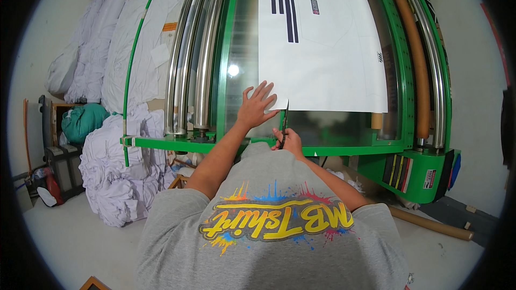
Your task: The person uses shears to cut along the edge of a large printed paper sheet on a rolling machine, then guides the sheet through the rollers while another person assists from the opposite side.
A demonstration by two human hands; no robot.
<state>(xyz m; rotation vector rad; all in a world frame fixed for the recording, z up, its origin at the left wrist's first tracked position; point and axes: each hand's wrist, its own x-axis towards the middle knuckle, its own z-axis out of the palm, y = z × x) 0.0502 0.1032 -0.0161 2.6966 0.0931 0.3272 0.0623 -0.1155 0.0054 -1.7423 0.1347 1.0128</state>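
Observation:
A wide sheet of white printed paper (322, 76) with dark stripes lies on the bed of a green-framed roller machine (342, 151). My left hand (258, 106) is spread over the sheet's near left corner, palm down, with its fingers apart. To its right, my right hand (288, 141) holds a pair of dark scissors (285, 119). Their blades point away from me and their tip overlaps the sheet's near edge; whether they cut into it I cannot tell.
Steel rollers (205, 68) run along the left of the bed. A brown cardboard tube (419, 68) and another steel roller are on the right. Piles of white fabric (117, 169) stand at the left, beside a thin green rod (131, 68). Another cardboard tube (435, 223) lies on the floor.

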